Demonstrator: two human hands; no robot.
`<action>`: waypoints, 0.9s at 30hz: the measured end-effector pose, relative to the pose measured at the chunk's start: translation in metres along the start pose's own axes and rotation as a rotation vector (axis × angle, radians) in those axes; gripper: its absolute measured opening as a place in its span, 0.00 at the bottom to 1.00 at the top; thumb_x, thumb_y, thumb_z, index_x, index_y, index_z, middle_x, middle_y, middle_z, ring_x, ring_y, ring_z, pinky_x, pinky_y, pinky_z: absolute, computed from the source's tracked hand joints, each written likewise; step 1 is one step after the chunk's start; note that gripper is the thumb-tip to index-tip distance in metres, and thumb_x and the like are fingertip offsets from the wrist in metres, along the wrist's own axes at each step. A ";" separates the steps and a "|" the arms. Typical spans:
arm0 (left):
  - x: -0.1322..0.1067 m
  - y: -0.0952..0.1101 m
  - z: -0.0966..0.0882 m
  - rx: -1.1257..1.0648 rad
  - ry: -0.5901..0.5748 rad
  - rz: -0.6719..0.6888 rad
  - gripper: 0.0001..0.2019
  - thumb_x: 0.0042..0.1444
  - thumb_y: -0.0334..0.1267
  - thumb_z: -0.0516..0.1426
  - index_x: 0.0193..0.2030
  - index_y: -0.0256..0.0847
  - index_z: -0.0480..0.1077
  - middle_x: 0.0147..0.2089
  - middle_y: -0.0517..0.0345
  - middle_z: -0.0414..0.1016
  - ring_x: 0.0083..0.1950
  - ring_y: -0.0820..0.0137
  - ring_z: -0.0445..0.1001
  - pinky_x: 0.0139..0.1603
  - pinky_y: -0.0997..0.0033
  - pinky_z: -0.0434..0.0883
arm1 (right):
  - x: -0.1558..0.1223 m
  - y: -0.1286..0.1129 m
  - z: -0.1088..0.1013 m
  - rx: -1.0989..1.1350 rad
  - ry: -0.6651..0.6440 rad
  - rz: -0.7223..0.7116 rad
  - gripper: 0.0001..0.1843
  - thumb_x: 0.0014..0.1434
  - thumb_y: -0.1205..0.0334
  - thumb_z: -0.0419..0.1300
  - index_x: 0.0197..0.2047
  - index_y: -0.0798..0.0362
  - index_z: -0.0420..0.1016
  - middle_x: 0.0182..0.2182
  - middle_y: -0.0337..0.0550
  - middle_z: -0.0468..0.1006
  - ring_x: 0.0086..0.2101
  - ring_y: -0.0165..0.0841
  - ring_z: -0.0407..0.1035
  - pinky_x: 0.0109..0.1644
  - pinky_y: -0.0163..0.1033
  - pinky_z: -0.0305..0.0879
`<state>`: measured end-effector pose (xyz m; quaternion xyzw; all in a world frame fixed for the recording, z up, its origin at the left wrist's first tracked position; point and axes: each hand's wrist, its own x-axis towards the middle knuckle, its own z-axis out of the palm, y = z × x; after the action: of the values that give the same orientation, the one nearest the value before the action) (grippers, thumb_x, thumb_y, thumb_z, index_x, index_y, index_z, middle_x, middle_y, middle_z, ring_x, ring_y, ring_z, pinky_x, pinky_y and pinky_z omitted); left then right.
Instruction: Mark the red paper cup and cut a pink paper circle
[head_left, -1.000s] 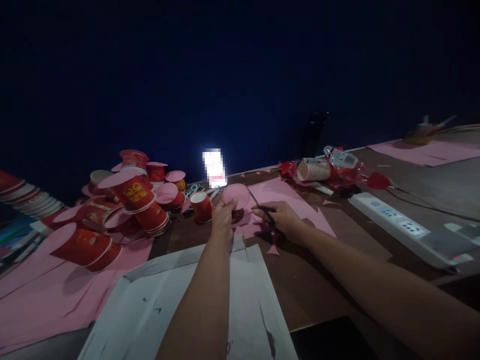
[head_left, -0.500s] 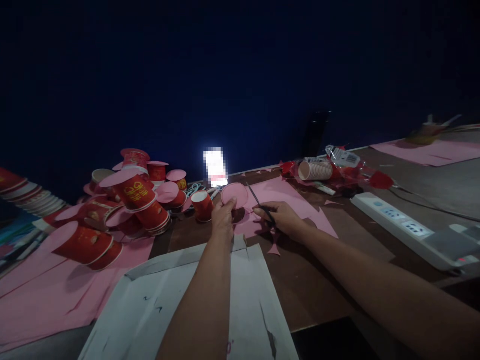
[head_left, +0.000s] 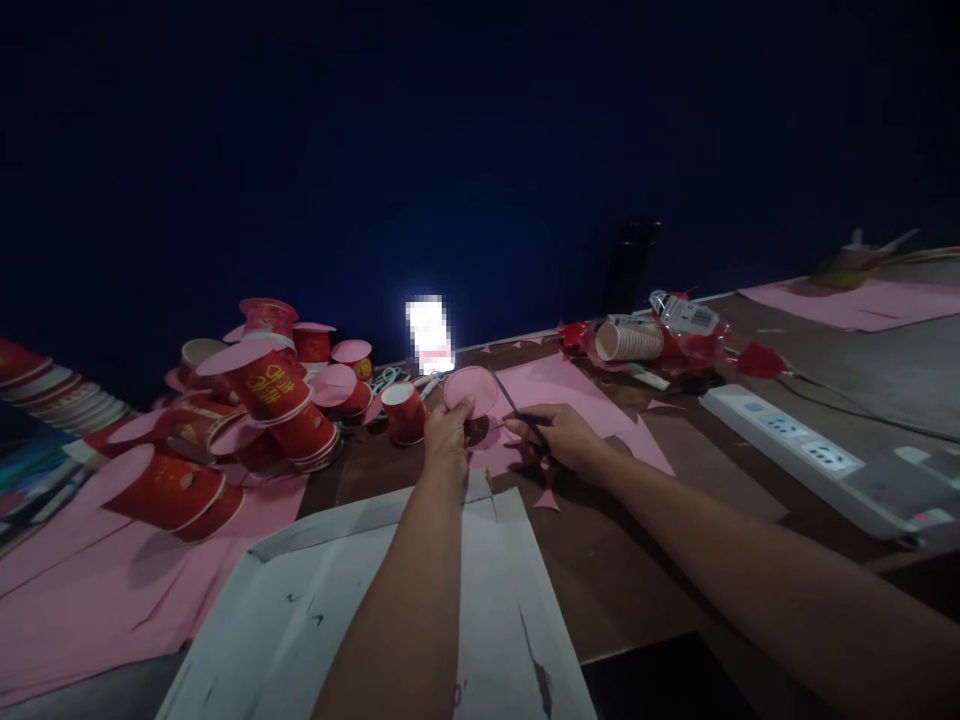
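My left hand [head_left: 448,430] grips a round pink paper disc [head_left: 471,390] at its lower edge, thumb on top. Something dark red shows beneath the disc, mostly hidden. In my right hand [head_left: 559,435] is a pair of dark scissors [head_left: 516,405], the blades pointing up and left close to the disc's right edge. Under both hands lies a pink paper sheet [head_left: 577,395], with a cut pink scrap [head_left: 547,492] just below. A red paper cup [head_left: 405,412] stands upright left of my left hand.
Several red cups with pink discs [head_left: 266,385] are heaped at left on pink paper [head_left: 90,600]. A white board [head_left: 300,600] lies in front. At right are bagged paper cups [head_left: 634,340] and a power strip [head_left: 780,445]. A lit screen [head_left: 430,335] stands behind.
The scissors have shifted slightly left at the disc's right edge, their blades at a slightly different angle. My left hand still holds the disc in nearly the same place.
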<state>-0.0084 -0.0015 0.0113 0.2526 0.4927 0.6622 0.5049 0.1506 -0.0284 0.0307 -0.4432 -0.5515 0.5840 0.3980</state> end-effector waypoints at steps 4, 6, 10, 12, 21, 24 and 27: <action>0.000 0.000 0.000 0.001 0.005 -0.005 0.22 0.31 0.40 0.68 0.37 0.37 0.72 0.25 0.63 0.69 0.20 0.80 0.64 0.22 0.78 0.62 | 0.001 0.001 0.000 0.035 -0.010 0.018 0.28 0.41 0.44 0.70 0.38 0.59 0.78 0.20 0.36 0.71 0.21 0.25 0.63 0.25 0.35 0.71; 0.001 -0.001 0.000 0.001 0.006 -0.003 0.21 0.31 0.40 0.68 0.36 0.37 0.72 0.25 0.63 0.69 0.20 0.80 0.63 0.22 0.78 0.62 | 0.001 0.002 0.000 0.046 -0.005 0.019 0.28 0.41 0.44 0.70 0.39 0.58 0.78 0.21 0.36 0.71 0.23 0.26 0.65 0.26 0.36 0.72; 0.003 -0.002 -0.001 0.002 0.005 0.005 0.21 0.32 0.39 0.67 0.37 0.38 0.73 0.27 0.62 0.70 0.21 0.80 0.65 0.22 0.79 0.62 | 0.000 0.000 0.000 -0.039 0.006 -0.007 0.28 0.43 0.44 0.69 0.40 0.58 0.78 0.21 0.37 0.71 0.21 0.25 0.63 0.23 0.33 0.67; 0.003 -0.002 -0.001 -0.002 0.005 0.010 0.21 0.32 0.39 0.67 0.37 0.38 0.73 0.27 0.63 0.70 0.21 0.80 0.65 0.22 0.79 0.63 | 0.000 -0.001 0.000 -0.066 0.016 -0.007 0.29 0.43 0.44 0.68 0.41 0.59 0.78 0.21 0.37 0.71 0.20 0.24 0.61 0.21 0.32 0.65; 0.003 -0.002 0.000 -0.013 0.008 -0.005 0.22 0.31 0.40 0.68 0.37 0.38 0.73 0.25 0.64 0.69 0.20 0.79 0.64 0.22 0.77 0.63 | -0.001 -0.001 0.001 -0.033 0.028 0.003 0.29 0.43 0.44 0.69 0.40 0.59 0.78 0.19 0.36 0.70 0.18 0.23 0.60 0.17 0.30 0.62; 0.002 -0.002 0.000 -0.004 0.012 -0.010 0.23 0.30 0.40 0.68 0.37 0.38 0.72 0.25 0.63 0.69 0.20 0.80 0.64 0.23 0.77 0.63 | 0.000 0.000 0.001 -0.026 0.020 0.003 0.29 0.43 0.43 0.69 0.40 0.58 0.78 0.20 0.36 0.70 0.19 0.23 0.60 0.18 0.30 0.63; 0.001 -0.001 0.000 -0.005 0.003 -0.005 0.23 0.31 0.40 0.68 0.38 0.38 0.73 0.25 0.64 0.69 0.20 0.80 0.64 0.22 0.78 0.63 | 0.000 0.001 0.001 -0.029 0.013 -0.007 0.29 0.43 0.43 0.69 0.40 0.59 0.78 0.21 0.37 0.71 0.19 0.23 0.61 0.19 0.31 0.63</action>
<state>-0.0083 0.0000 0.0103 0.2492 0.4924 0.6625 0.5064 0.1500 -0.0287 0.0301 -0.4508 -0.5587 0.5718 0.3972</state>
